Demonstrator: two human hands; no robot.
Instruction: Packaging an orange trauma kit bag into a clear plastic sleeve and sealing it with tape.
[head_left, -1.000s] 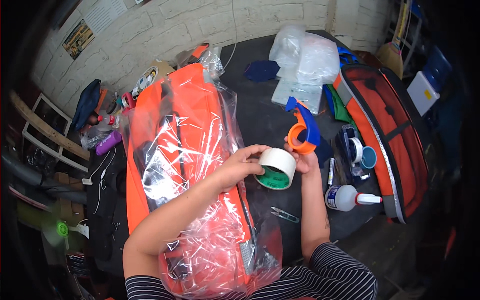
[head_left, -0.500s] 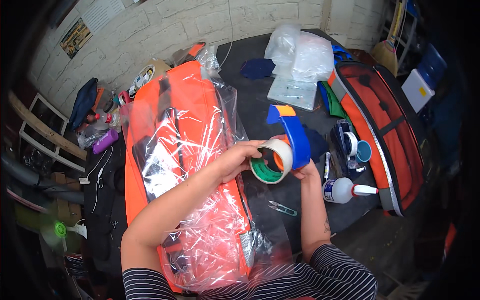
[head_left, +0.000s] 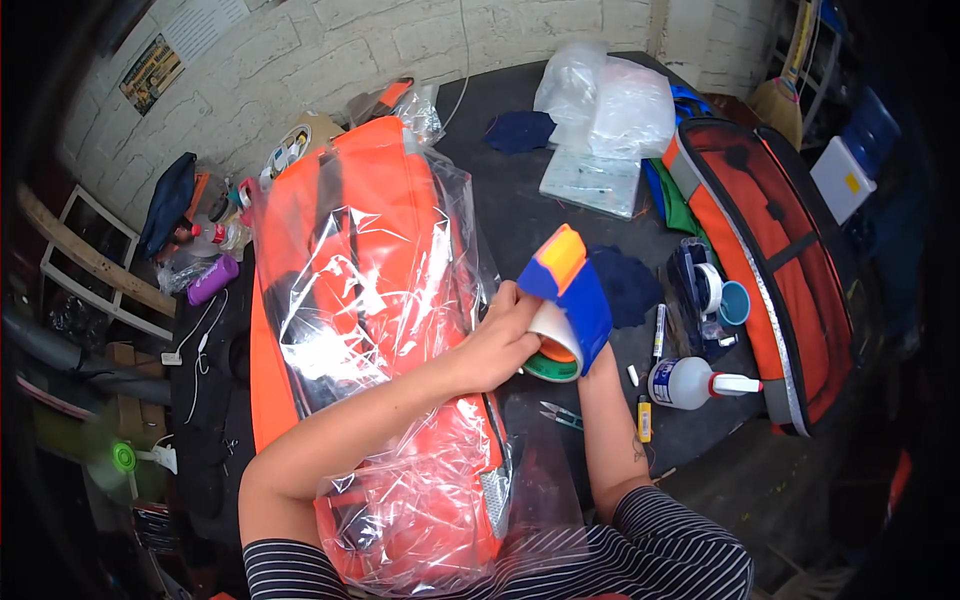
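A blue and orange tape dispenser [head_left: 590, 310], loaded with a roll of clear tape [head_left: 553, 368] with a green core, is held up over the table. My left hand [head_left: 505, 340] is closed, its fingers at the roll's left side beside the dispenser's front end. Behind the dispenser is my right hand [head_left: 592, 368], mostly hidden with its fingers out of sight; it supports the dispenser from the right. Under my left forearm lies a bright orange bag [head_left: 385, 170] inside a clear plastic sleeve [head_left: 330, 340], which wrinkles and shines near me.
Thread snips [head_left: 563, 415] lie below the dispenser. To the right are a white spray bottle [head_left: 682, 383], a yellow lighter [head_left: 644, 420], a marker [head_left: 660, 330] and a blue cup [head_left: 735, 302]. Beyond them stands an orange-black bag [head_left: 740, 220]. Plastic bags [head_left: 630, 110] sit at the back.
The dispenser has tilted, its orange-tipped end swinging down and toward me. My left hand has shifted right and up along the roll. A lighter beside my right forearm is now uncovered.
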